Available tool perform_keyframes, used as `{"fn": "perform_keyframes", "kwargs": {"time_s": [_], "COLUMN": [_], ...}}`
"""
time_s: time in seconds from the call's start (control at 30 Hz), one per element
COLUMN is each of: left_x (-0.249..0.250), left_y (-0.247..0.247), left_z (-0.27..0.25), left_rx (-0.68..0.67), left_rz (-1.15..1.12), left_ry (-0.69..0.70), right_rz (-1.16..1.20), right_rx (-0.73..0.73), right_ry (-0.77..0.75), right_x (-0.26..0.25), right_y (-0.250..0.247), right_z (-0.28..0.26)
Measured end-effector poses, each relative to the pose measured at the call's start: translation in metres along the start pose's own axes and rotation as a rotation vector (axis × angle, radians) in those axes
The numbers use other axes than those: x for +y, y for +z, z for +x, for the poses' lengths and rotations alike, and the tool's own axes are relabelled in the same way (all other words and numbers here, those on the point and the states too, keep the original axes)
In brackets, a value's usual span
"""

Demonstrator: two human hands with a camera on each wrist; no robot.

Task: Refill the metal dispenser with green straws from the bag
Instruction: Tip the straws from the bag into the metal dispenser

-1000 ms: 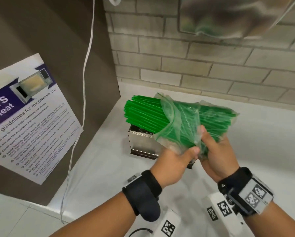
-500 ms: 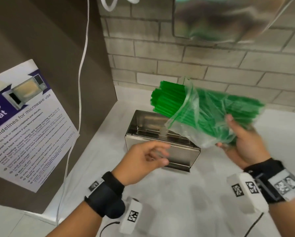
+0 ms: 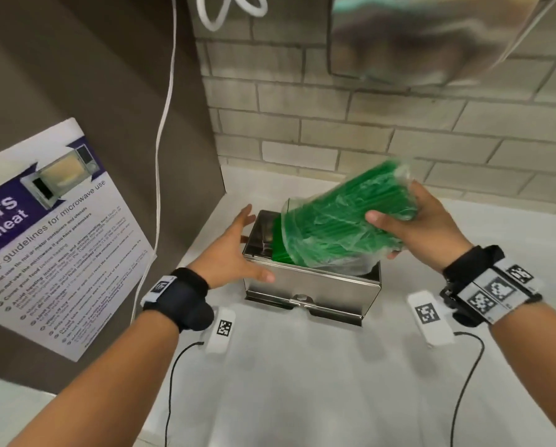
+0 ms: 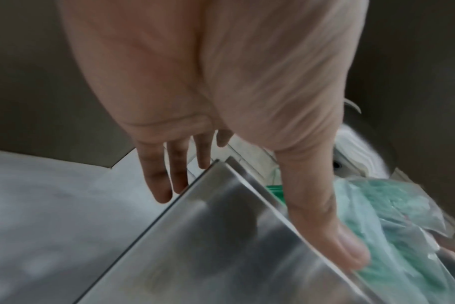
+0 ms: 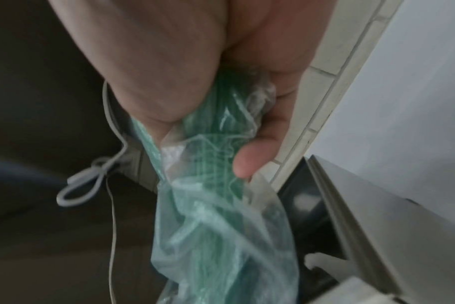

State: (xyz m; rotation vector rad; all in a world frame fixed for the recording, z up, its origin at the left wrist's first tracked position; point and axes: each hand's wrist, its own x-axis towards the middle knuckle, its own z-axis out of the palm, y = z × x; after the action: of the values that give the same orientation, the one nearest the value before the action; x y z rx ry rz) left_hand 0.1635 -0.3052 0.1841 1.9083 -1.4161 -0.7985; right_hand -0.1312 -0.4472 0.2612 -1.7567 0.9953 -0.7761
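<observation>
The metal dispenser [image 3: 315, 287] stands open-topped on the white counter. My right hand [image 3: 386, 235] grips a clear plastic bag [image 3: 341, 227] full of green straws [image 3: 380, 188]. The bag tilts down to the left, its open end inside the box, where straw ends [image 3: 278, 241] show. My left hand [image 3: 238, 250] rests open at the box's left end. In the left wrist view the thumb [image 4: 338, 236] lies along the front top edge of the dispenser [image 4: 208, 236] and the fingers [image 4: 156, 181] hang straight down its end. In the right wrist view my thumb and fingers squeeze the bag [image 5: 216, 226].
A brown panel with a microwave poster [image 3: 54, 237] and a hanging white cable [image 3: 167, 124] closes the left side. A brick wall [image 3: 367, 140] runs behind the counter [image 3: 302, 382], and a shiny metal fixture [image 3: 415, 37] hangs above.
My left hand let go of the bag and moved to the dispenser's left end. My right hand swung the bag over and tipped its open end down into the box.
</observation>
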Motion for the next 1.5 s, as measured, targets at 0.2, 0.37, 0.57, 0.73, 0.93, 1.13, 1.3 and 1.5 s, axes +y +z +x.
{"fn": "perform_keyframes", "kwargs": {"time_s": [0.2, 0.37, 0.57, 0.73, 0.93, 1.13, 1.3, 1.5], "left_x": [-0.004, -0.006, -0.008, -0.009, -0.007, -0.008, -0.006, -0.011], "left_y": [0.008, 0.010, 0.011, 0.012, 0.013, 0.013, 0.014, 0.015], "left_z": [0.007, 0.006, 0.004, 0.004, 0.003, 0.003, 0.002, 0.002], "left_rx": [0.063, 0.074, 0.063, 0.059, 0.067, 0.067, 0.061, 0.086], "left_rz": [0.037, -0.012, -0.044, -0.053, -0.077, -0.089, -0.105, -0.122], "left_ry": [0.000, 0.018, 0.004, 0.001, 0.001, 0.004, 0.010, 0.000], "right_rz": [0.039, 0.205, 0.150, 0.101, 0.141, 0.282, 0.344, 0.140], "right_rx": [-0.023, 0.071, 0.083, 0.160, 0.238, 0.318, 0.301, 0.230], "right_ry": [-0.031, -0.011, -0.027, -0.073, -0.065, -0.067, -0.211, -0.250], "right_x": [-0.003, 0.012, 0.017, 0.017, 0.018, 0.003, -0.019, -0.033], "right_y": [0.008, 0.003, -0.024, -0.053, -0.083, -0.106, -0.066, -0.023], "right_z": [0.007, 0.011, 0.007, 0.001, -0.006, -0.014, -0.012, -0.004]}}
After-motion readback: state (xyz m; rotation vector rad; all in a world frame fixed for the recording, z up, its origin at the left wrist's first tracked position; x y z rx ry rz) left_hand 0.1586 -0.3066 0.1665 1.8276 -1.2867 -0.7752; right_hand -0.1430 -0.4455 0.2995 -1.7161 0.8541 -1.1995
